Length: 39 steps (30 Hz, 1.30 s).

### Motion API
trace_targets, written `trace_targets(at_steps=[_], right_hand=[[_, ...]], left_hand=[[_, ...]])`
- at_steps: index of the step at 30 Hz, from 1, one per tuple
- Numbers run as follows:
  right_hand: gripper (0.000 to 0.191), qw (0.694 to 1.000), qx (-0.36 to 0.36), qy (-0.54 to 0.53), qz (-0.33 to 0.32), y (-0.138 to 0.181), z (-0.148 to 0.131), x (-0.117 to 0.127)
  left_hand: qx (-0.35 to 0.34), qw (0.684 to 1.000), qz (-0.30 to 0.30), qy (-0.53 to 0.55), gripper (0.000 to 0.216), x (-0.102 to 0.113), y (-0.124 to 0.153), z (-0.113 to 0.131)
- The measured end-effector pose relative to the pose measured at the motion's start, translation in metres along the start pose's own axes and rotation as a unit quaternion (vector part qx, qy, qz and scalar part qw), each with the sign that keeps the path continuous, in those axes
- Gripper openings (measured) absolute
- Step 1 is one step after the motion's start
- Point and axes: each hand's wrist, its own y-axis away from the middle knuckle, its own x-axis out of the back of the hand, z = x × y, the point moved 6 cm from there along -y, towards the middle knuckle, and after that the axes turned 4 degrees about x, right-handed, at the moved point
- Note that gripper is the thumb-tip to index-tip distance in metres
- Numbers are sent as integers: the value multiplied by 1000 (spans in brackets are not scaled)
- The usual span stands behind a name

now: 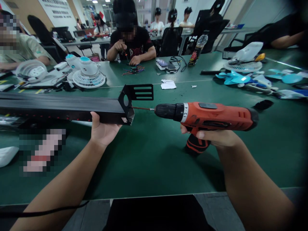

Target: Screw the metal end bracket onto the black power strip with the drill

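My left hand (104, 130) grips a long black metal housing (96, 110) near its right end, thumb on the front side and palm underneath. A black slotted bracket (141, 92) stands up at that end. My right hand (216, 136) is closed around the handle of an orange and black cordless drill (216, 115), which lies level and points left. From its chuck a long thin screwdriver bit (141, 108) reaches to the end of the housing by the bracket. Whether the bit sits in a screw I cannot tell.
A green table (149, 166) spans the view. White fan parts (89, 77) stand at the back left, blue fan blades (233, 77) at the right. Paper scraps (168, 84) and a bottle (196, 53) lie beyond the drill. Across the table a person (132, 41) works with a screwdriver.
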Motion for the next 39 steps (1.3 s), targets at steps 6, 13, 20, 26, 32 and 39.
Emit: trace_targets(at_steps=[6, 13, 20, 26, 32, 39], right_hand=[[29, 1000, -13, -3, -7, 2, 2, 1], [30, 1000, -12, -4, -16, 2, 2, -1], [29, 1000, -5, -1, -15, -1, -1, -1], [31, 1000, -21, -5, 7, 1, -2, -1], [29, 1000, -7, 3, -8, 0, -1, -1], [32, 1000, -16, 6, 6, 1, 1, 2]], left_hand=[[5, 1000, 19, 10, 75, 6, -2, -2], [9, 999, 13, 30, 74, 9, -3, -3], [5, 1000, 25, 13, 81, 5, -2, -2], [13, 999, 18, 28, 74, 7, -2, -3], [9, 999, 19, 26, 75, 9, -2, -3], [8, 999, 31, 15, 75, 9, -2, -3]])
